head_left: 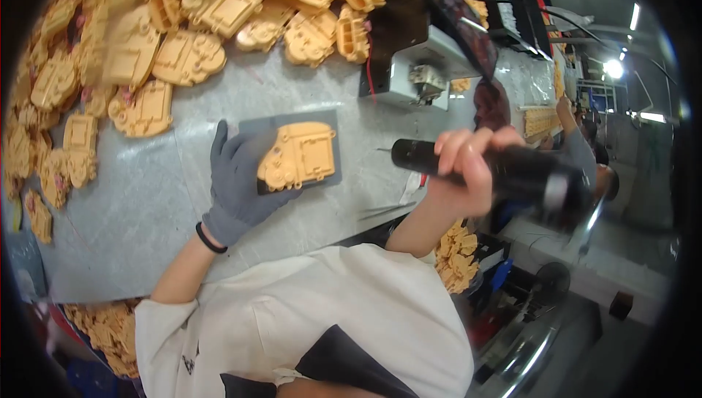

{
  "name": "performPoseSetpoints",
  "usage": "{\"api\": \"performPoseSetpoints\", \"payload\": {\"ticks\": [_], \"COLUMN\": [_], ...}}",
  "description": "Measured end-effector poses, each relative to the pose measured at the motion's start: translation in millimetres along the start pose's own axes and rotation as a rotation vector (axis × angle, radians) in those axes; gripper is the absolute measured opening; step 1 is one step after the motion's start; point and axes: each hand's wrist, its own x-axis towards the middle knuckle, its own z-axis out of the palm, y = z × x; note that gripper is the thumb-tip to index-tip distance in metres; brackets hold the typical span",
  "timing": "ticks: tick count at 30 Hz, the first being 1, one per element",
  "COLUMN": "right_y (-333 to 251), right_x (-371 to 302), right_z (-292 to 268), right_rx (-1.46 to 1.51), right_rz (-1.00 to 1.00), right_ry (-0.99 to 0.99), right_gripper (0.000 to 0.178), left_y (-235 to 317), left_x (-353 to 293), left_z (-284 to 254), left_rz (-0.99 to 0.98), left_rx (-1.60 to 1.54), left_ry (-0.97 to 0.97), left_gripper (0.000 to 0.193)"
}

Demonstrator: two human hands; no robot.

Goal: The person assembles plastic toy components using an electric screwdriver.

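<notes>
A yellow-orange plastic housing (298, 155) with a rectangular recess lies on a dark grey pad (330, 116) on the table. My left hand (245, 171), in a grey glove, is closed around the left side of the housing, with part of the fingers hidden. Bare and closed, my right hand (468, 168) grips a black electric screwdriver (504, 171), slightly blurred. The screwdriver lies nearly level, its thin bit pointing left toward the housing and well apart from it.
Many similar plastic housings (153, 40) are heaped along the table's back and left. A grey box-shaped bench device (417, 69) stands beyond my right hand. More housings (457, 259) sit below the table edge at right. Another person (578, 142) works at the far right.
</notes>
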Motion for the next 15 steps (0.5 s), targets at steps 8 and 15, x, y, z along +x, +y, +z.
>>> {"api": "performPoseSetpoints", "payload": {"ticks": [8,15], "right_y": [1.8,10.1], "right_x": [-35.0,-39.9], "right_z": [39.9,59.8], "right_rx": [0.056,-0.01], "right_rz": [0.079,0.08], "right_ry": [-0.409,-0.245], "right_gripper": [0.043,0.04], "left_y": [-3.4,-5.3], "left_x": [2.1,-3.8], "left_z": [-3.5,-6.9], "left_rz": [0.0,0.01], "left_rx": [0.001,0.009], "left_ry": [0.019,-0.027], "left_gripper": [0.071,0.074]}}
